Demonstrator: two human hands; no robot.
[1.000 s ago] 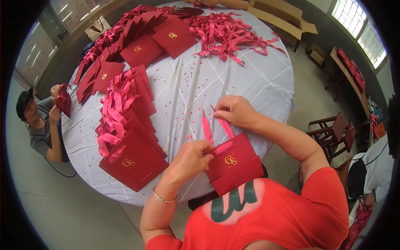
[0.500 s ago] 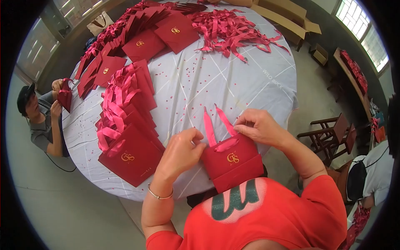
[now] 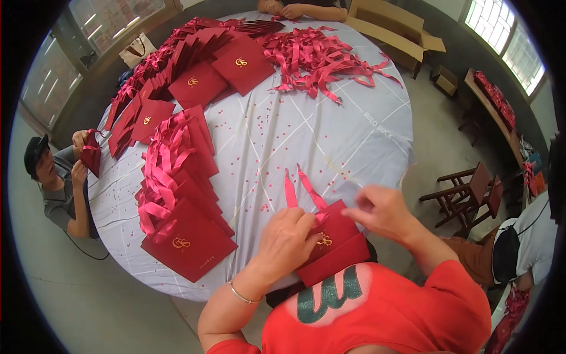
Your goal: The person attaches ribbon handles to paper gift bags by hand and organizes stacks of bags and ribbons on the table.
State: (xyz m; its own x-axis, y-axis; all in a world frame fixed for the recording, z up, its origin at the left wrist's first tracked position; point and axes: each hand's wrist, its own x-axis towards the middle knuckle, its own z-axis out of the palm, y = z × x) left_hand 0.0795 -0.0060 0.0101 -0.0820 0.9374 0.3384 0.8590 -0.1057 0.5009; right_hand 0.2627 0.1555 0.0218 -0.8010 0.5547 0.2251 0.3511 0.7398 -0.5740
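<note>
A dark red paper gift bag (image 3: 338,256) with a gold emblem lies flat at the table's near edge, against my shirt. Two pink ribbon ends (image 3: 306,186) stick out beyond its top. My left hand (image 3: 288,239) lies over the bag's upper left part, fingers bent onto its front and ribbon, hiding part of the emblem. At the upper right corner is my right hand (image 3: 382,213), thumb apart from loosely curled fingers, with nothing visible in it; its fingertips are a little blurred. To the left lies an overlapping row of finished-looking red bags (image 3: 188,242) with pink ribbon handles.
A pink ribbon heap (image 3: 321,56) and more red bags (image 3: 197,79) cover the table's far side. Red specks dot the pale tablecloth (image 3: 377,150). One person (image 3: 59,177) works at the left, another's hands (image 3: 289,10) at the far edge. Wooden stools (image 3: 466,194) stand right.
My left hand has moved right, onto the bag's top and ribbon. My right hand has come off the ribbon to the bag's corner. The view has shifted slightly.
</note>
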